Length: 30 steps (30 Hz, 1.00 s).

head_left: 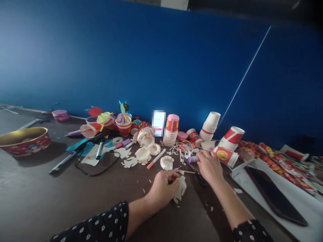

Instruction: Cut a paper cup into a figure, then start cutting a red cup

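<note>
My left hand [164, 188] is closed, thumb and fingers pinching a cut piece of white paper [179, 191] with ragged edges, just above the table. My right hand [210, 168] reaches forward to the right, its fingertips around the near end of a purple glue stick [193, 159] that lies on the table. Black-handled scissors [200, 179] lie beneath, between my hands. Just beyond my left hand sit a white ring of cut paper [167, 163] and a thin wooden stick [186, 171].
Stacked paper cups [171, 134] stand at the back, with more cups [210, 126] to their right. A phone [276, 195] rests on a white tray [254, 205] at right. Markers [156, 158], paper scraps [130, 162] and a round tin [25, 143] spread leftward.
</note>
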{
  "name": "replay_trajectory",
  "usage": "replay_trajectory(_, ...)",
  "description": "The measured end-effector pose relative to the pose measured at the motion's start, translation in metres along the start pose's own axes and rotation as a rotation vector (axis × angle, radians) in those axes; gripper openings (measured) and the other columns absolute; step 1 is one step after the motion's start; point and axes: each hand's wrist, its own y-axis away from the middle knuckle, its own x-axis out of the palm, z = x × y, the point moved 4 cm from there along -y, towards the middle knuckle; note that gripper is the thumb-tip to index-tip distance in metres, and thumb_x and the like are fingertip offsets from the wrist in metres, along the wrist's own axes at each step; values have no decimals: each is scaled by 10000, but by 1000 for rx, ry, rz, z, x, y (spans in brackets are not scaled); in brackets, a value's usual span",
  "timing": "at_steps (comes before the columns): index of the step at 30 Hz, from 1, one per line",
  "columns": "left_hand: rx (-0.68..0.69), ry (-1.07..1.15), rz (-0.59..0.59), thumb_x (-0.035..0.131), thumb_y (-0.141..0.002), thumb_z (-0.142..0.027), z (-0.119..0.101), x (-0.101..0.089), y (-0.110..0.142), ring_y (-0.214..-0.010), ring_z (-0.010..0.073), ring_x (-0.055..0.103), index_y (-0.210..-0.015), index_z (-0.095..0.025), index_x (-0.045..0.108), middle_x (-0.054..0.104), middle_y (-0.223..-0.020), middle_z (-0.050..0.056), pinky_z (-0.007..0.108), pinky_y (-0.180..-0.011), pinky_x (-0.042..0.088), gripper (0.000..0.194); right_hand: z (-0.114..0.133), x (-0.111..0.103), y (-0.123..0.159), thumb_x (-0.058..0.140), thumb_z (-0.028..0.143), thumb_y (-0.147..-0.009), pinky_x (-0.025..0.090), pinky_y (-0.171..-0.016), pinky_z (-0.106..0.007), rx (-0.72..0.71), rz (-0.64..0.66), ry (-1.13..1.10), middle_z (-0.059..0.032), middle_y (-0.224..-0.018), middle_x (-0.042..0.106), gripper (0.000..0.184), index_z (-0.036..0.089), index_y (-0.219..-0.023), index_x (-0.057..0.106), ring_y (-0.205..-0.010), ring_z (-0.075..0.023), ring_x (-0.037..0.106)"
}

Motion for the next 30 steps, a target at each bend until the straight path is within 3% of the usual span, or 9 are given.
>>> replay_trajectory(5, -34, 57, 2, 523, -667, -196, 3, -1, 0, -504, 84, 465, -700, -117, 578, 571, -587, 1, 189, -474, 321, 102, -2, -5, -1, 588, 103, -723, 396, -723, -372, -26, -83, -60, -74, -796, 645, 129, 194, -813, 574, -876, -278, 526)
replay_trajectory(9, -62, 131, -3, 530, -668, -188, 3, -1, -1, -439, 61, 394, -712, -118, 553, 511, -518, -35, 182, -431, 270, 86, -5, -13, 0, 504, 183, -804, 410, -788, -399, 22, -231, -164, -128, -887, 622, 165, 156, -965, 531, -906, -286, 532)
replay_trajectory(12, -113, 210, -12, 535, -667, -176, 5, -1, -2, -451, 65, 422, -784, -110, 574, 532, -535, -33, 184, -446, 298, 139, -2, -20, 6, 449, 298, -851, 470, -707, -357, 59, -306, -280, -147, -905, 617, 207, 137, -966, 510, -843, -267, 578)
replay_trajectory(15, -164, 263, -41, 551, -655, -168, 8, -1, -3, -449, 70, 445, -839, -108, 588, 542, -535, -35, 190, -451, 316, 197, 9, -27, 16, 406, 346, -883, 499, -574, -265, 40, -300, -424, -65, -736, 657, 205, 168, -924, 498, -643, -188, 626)
replay_trajectory(18, -193, 367, -46, 567, -649, -178, 11, 1, -3, -473, 87, 500, -830, -110, 585, 577, -560, -17, 201, -468, 361, 195, 22, -36, 24, 445, 381, -854, 500, -537, -283, 33, -311, -700, -65, -688, 666, 217, 173, -882, 503, -603, -204, 639)
replay_trajectory(24, -197, 511, -51, 606, -635, -203, 13, 3, -4, -470, 88, 521, -788, -113, 567, 594, -567, -13, 206, -478, 399, 182, 45, -48, 31, 433, 395, -853, 514, -584, -335, -125, -311, -672, -126, -772, 680, 261, 153, -901, 522, -664, -239, 651)
replay_trajectory(30, -152, 515, -38, 626, -629, -231, 13, 3, -5, -495, 100, 535, -794, -103, 571, 598, -588, -1, 221, -498, 409, 216, 53, -46, 32, 466, 334, -854, 520, -625, -328, -230, -229, -707, -98, -785, 662, 206, 158, -952, 511, -707, -226, 651)
